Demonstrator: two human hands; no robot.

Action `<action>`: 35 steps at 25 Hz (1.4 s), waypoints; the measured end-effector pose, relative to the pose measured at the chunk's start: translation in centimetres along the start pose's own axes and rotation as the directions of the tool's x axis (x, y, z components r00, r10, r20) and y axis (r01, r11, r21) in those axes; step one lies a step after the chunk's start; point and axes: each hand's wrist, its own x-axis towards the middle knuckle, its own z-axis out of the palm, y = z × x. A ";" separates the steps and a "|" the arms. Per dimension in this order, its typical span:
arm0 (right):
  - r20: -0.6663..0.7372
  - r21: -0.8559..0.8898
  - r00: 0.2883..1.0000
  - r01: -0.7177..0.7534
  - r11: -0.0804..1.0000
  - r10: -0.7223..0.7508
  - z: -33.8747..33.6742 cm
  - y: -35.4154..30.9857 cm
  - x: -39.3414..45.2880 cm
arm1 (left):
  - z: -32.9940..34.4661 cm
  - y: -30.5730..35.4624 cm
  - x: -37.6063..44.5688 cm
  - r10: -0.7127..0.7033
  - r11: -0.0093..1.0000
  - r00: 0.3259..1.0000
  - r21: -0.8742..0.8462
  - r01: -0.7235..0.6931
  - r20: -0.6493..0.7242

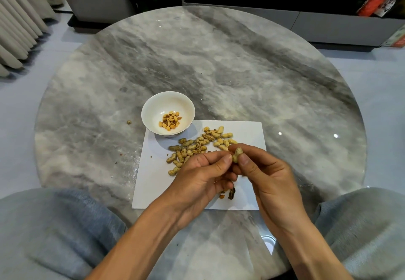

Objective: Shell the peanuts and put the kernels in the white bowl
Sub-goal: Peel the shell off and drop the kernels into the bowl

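Peanut (237,154) betw. both hands' fingers (245,161)

Colours and surface patterns of the shelling scene.
White bowl (151,106) holding orange-brown kernels (170,120); tan, dark-mottled peanuts (192,147) on white paper (247,131); table (219,60) grey-and-cream veined marble; grey trousers (54,225).

Around the white bowl (168,113), the marble table (219,60) is bare behind it and to its left. To its right and in front, the peanut pile (197,146) on the white paper (247,131) blocks the way. Above the bowl, the air is open.
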 end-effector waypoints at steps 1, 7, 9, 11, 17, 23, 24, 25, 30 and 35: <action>-0.027 -0.009 1.000 -0.001 1.000 0.000 0.0 0.0 0.0 | 0.0 -0.1 0.1 0.007 0.999 0.999 0.043 -0.005 -0.051; -0.097 -0.070 0.995 0.012 0.997 -0.019 0.0 0.3 0.1 | 0.6 -0.7 -0.1 0.218 0.949 0.937 0.283 -0.138 -0.274; -0.118 -0.058 0.993 0.006 0.998 -0.012 -0.2 0.5 0.2 | 0.7 -0.9 -0.1 0.258 0.949 0.930 0.250 -0.193 -0.262; -0.109 -0.028 0.994 -0.014 1.000 0.011 -0.1 0.8 0.1 | 0.6 -0.8 0.0 0.296 0.936 0.932 0.257 -0.240 -0.210; -0.055 0.099 0.993 -0.099 0.990 0.104 0.6 1.2 -0.2 | 0.1 -0.9 0.3 0.308 0.924 0.939 0.285 -0.256 -0.153; -0.043 0.029 0.998 -0.054 0.998 0.055 0.6 1.2 0.0 | -0.1 -1.0 0.5 0.250 0.959 0.956 0.175 -0.223 -0.152; -0.043 0.028 0.998 -0.050 0.998 0.051 0.6 1.3 0.0 | 0.0 -1.1 0.4 0.239 0.964 0.960 0.158 -0.216 -0.146; -0.041 0.029 0.998 -0.046 0.999 0.047 0.7 1.3 -0.1 | 0.1 -1.2 0.4 0.238 0.963 0.960 0.165 -0.214 -0.148; -0.074 -0.007 0.997 0.003 1.000 -0.004 0.9 2.2 -0.1 | 0.6 -1.7 0.3 0.315 0.929 0.933 0.260 -0.265 -0.174; -0.092 0.022 0.996 0.022 0.999 -0.020 1.5 2.5 -0.1 | 0.5 -2.4 0.4 0.399 0.881 0.894 0.355 -0.312 -0.206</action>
